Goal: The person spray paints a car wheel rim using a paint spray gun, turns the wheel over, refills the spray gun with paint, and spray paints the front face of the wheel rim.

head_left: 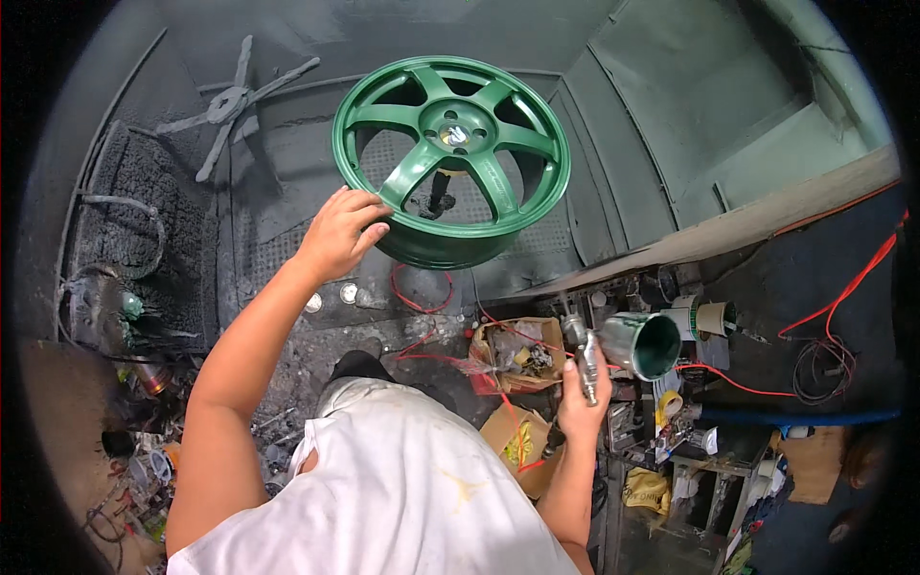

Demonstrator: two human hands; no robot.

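A glossy green six-spoke car wheel rim [414,174] sits face up on a dark stand [441,192], ahead of me. My left hand [343,233] is at its near left edge, fingers stretched out and thumb apart. The fingertips overlap the rim's edge; whether they press on it I cannot tell. To the right and nearer, my right hand [582,398] is closed around a metal spray gun [586,356]. A silver cup [621,337] beside the gun is tilted so its mouth shows, dark green inside.
Grey booth walls [402,34] surround the wheel. A crusted cross-shaped stand [228,103] is at far left. Red hoses [407,356] cross the floor near cardboard boxes [530,383]. A cluttered shelf [704,470] stands at right; loose cans and scraps [153,470] lie lower left.
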